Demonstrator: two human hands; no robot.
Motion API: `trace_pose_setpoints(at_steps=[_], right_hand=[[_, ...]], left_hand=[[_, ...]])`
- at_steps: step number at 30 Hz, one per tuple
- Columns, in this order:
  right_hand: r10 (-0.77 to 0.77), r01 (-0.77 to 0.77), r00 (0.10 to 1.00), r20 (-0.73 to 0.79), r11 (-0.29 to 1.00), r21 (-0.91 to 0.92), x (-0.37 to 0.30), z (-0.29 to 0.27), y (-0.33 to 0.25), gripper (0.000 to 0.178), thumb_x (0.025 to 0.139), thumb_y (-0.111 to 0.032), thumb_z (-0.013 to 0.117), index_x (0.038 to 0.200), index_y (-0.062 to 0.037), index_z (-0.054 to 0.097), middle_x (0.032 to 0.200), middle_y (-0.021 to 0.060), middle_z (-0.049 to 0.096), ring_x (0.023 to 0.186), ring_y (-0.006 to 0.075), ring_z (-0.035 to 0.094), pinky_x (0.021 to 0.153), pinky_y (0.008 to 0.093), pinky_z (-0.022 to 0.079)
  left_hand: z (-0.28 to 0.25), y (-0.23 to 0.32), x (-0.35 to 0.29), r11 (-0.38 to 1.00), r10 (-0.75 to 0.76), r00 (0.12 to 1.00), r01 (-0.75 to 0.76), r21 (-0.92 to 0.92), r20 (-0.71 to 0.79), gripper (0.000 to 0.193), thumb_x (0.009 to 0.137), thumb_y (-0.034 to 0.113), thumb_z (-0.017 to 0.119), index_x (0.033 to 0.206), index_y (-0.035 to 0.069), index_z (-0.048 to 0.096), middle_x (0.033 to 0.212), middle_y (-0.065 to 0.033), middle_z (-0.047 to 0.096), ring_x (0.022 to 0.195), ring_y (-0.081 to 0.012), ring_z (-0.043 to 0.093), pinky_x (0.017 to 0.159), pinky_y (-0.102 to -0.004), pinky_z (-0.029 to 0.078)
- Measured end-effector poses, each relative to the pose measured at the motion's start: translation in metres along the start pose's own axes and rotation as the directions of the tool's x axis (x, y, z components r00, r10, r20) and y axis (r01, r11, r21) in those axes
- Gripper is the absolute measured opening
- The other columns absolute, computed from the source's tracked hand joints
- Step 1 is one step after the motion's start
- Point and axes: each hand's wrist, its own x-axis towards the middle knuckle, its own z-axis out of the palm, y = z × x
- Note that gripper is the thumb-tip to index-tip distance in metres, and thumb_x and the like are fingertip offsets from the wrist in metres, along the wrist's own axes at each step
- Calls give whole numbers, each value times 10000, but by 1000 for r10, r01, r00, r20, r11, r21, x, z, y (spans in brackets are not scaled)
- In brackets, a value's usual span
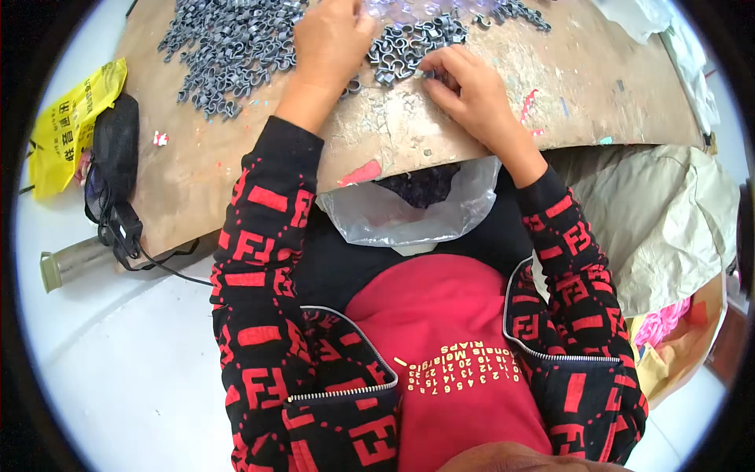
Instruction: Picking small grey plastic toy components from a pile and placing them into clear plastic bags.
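A large heap of small grey plastic clips (228, 47) covers the far left of the table, and a smaller cluster of grey clips (413, 47) lies between my hands. My left hand (334, 43) reaches over the gap between the two groups; its fingertips run out past the top edge, so what they hold is hidden. Just right of the smaller cluster, my right hand (468, 86) has its fingers curled with thumb and forefinger around a grey clip (429, 74), only partly showing. Clear, purplish plastic pieces (429, 9) lie beyond the cluster.
The worn brown table (598, 102) has scraps stuck to it. Below its near edge an open clear plastic bag (393, 216) holds dark pieces. A yellow bag (75, 130), black pouch (116, 149) and cable are at left; a beige cloth (645, 220) drapes at right.
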Motion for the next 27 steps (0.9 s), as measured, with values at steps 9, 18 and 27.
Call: trace_pose_setpoints(at_steps=[9, 18, 27], right_hand=[[306, -275, 950, 61, 730, 625, -15, -9, 5, 249, 875, -61, 528, 1117, -37, 579, 992, 36, 599, 847, 97, 581, 775, 221, 459], [376, -378, 870, 320, 90, 921, -59, -39, -54, 256, 890, -92, 517, 1135, -23, 491, 1023, 153, 603, 867, 168, 595, 806, 280, 464], [390, -392, 869, 306, 165, 905, -70, -36, -66, 222, 890, -87, 515, 1099, -13, 498, 979, 120, 604, 851, 156, 589, 785, 272, 461]], left_hand=[[-76, 53, -73, 274, -430, 866, 397, -876, 258, 213, 790, 100, 644, 977, 9, 600, 790, -51, 612, 670, -157, 588, 585, -261, 454], [-74, 75, -131, -232, -322, 706, 587, -775, 631, 127, 810, 62, 640, 895, 17, 558, 1060, -148, 595, 785, -112, 584, 699, -219, 476], [-64, 87, -134, -453, -277, 669, 543, -708, 690, 131, 852, 40, 574, 969, -6, 537, 1102, -167, 566, 885, -166, 596, 788, -262, 484]])
